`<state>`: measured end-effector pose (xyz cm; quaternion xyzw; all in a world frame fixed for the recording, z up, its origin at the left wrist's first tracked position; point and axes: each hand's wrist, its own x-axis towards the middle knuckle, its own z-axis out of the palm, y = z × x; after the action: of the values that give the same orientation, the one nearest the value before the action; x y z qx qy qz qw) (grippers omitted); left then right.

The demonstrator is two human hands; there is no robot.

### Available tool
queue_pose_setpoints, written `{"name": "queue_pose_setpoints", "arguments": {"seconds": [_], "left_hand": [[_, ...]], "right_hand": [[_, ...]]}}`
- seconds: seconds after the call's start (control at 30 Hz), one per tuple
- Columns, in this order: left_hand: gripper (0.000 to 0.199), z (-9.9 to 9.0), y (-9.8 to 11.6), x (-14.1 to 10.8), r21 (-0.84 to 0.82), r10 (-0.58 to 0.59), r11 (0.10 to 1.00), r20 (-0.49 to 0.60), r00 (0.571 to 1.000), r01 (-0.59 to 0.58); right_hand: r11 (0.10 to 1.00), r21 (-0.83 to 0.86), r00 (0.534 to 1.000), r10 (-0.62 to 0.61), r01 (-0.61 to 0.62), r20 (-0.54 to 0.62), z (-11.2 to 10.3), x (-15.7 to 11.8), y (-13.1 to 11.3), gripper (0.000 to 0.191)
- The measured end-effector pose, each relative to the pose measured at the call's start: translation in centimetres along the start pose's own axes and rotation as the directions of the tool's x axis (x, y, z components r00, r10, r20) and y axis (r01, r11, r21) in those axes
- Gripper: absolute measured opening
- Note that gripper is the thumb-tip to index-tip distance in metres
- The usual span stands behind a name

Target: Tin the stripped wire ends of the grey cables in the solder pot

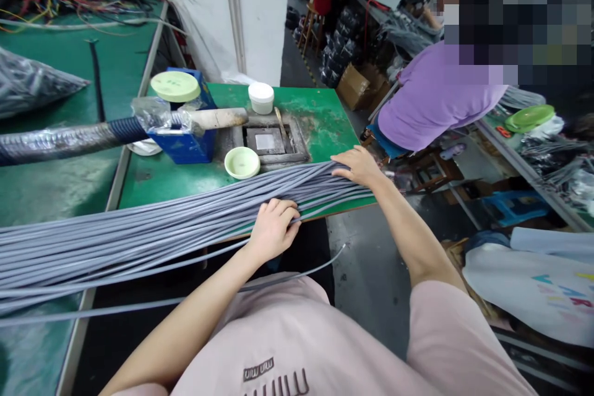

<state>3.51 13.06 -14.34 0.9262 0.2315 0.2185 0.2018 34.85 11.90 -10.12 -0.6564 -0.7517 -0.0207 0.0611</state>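
A long bundle of grey cables lies across the green table from the left edge to the table's right end. My left hand rests at the near side of the bundle, its fingers curled round a few cables. My right hand is on the right end of the bundle, fingers over the top and thumb at the near side. The cable tips there are partly hidden by it. One loose grey cable runs apart from the bundle, in front of my body, its tip in the air.
Behind the bundle are a soldering pot set in the table, a pale green bowl, a white lidded tub and a blue bin. An extraction hose comes from the left. A person in purple sits at right.
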Motion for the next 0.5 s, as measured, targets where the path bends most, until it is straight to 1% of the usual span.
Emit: {"name": "queue_pose_setpoints", "arguments": {"seconds": [0.03,0.1,0.13,0.17,0.2,0.23,0.27,0.3,0.33,0.37,0.4,0.43,0.47,0.5], "left_hand": [[0.011,-0.1,0.0,-0.1,-0.026,-0.008,1.0,-0.006,1.0,0.008],[0.011,-0.2,0.1,-0.4,-0.084,-0.024,0.996,-0.036,0.999,0.021],[0.012,-0.2,0.2,-0.5,-0.108,-0.032,0.994,-0.058,0.998,0.025],[0.013,-0.2,0.2,-0.6,-0.127,-0.039,0.991,-0.083,0.996,0.029],[0.013,-0.3,0.3,-0.7,-0.142,-0.045,0.989,-0.112,0.993,0.029],[0.013,-0.3,0.4,-0.7,-0.154,-0.047,0.988,-0.14,0.989,0.025],[0.013,-0.4,0.5,-0.8,-0.163,-0.042,0.986,-0.168,0.985,0.014],[0.012,-0.5,0.6,-0.9,-0.172,-0.03,0.985,-0.19,0.981,-0.003],[0.011,-0.6,0.7,-1.0,-0.181,-0.009,0.983,-0.204,0.979,-0.029],[0.01,-0.7,0.9,-1.1,-0.19,0.024,0.98,-0.205,0.978,-0.064],[0.01,-0.7,1.1,-1.3,-0.198,0.064,0.975,-0.193,0.979,-0.102],[0.01,-0.7,1.2,-1.6,-0.209,0.105,0.968,-0.166,0.98,-0.139],[0.01,-0.7,1.4,-1.9,-0.222,0.143,0.96,-0.13,0.981,-0.169],[0.011,-0.6,1.6,-2.2,-0.238,0.17,0.953,-0.089,0.981,-0.187]], "right_hand": [[1.0,0.015,0.999,0.014,-0.013,-0.04,-0.2,0.0,-0.6,0.045],[0.991,0.124,0.982,0.071,-0.049,-0.177,-0.9,-1.2,-2.7,0.042],[0.972,0.227,0.959,0.123,-0.065,-0.254,-1.2,-2.4,-4.1,0.039],[0.929,0.357,0.916,0.223,-0.097,-0.333,-1.4,-4.0,-5.8,0.033],[0.852,0.509,0.885,0.326,-0.122,-0.332,-1.5,-5.6,-7.5,0.032],[0.737,0.664,0.898,0.367,-0.123,-0.242,-1.4,-7.3,-9.2,0.035],[0.584,0.799,0.94,0.333,-0.144,-0.074,-1.0,-8.8,-10.7,0.037],[0.412,0.885,0.957,0.268,-0.216,0.109,-0.4,-10.0,-11.9,0.035],[0.243,0.93,0.947,0.238,-0.274,0.217,0.3,-10.8,-12.8,0.036],[0.087,0.954,0.923,0.29,-0.287,0.252,1.0,-11.3,-13.2,0.042],[-0.039,0.966,0.884,0.395,-0.257,0.251,1.7,-11.4,-13.4,0.047],[-0.117,0.978,0.812,0.545,-0.175,0.211,2.2,-11.3,-13.2,0.049],[-0.139,0.988,0.702,0.697,-0.068,0.146,2.4,-11.1,-12.9,0.048],[-0.113,0.993,0.577,0.813,0.037,0.071,2.5,-10.9,-12.6,0.044]]}}
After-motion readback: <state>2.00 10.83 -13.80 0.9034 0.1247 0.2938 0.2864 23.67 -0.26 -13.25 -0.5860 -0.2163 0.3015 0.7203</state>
